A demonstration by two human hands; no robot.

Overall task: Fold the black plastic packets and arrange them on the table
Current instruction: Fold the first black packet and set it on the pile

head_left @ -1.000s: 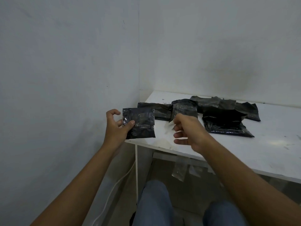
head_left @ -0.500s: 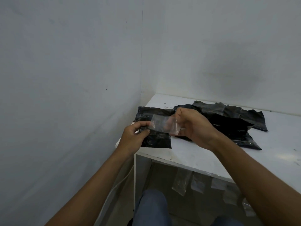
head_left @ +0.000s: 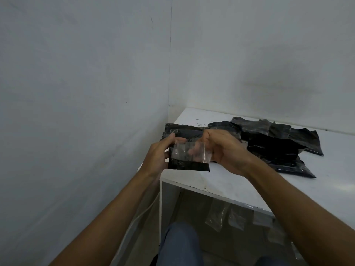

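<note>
Head view: the left grip (head_left: 159, 154) pinches the left edge of a black packet (head_left: 188, 166), fingers curled round it, over the table's (head_left: 221, 186) near left corner. The right grip (head_left: 224, 150) pinches a clear film (head_left: 192, 153), which now covers the packet's upper half; half a second ago it sat higher, at the top edge. More packets (head_left: 278, 144) lie heaped on the table to the right.

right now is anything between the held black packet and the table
Nothing visible. The left hand grips the black packet, the right hand holds a clear plastic piece over its top half, and bare table lies just below it. The other packets lie behind and to the right.
</note>
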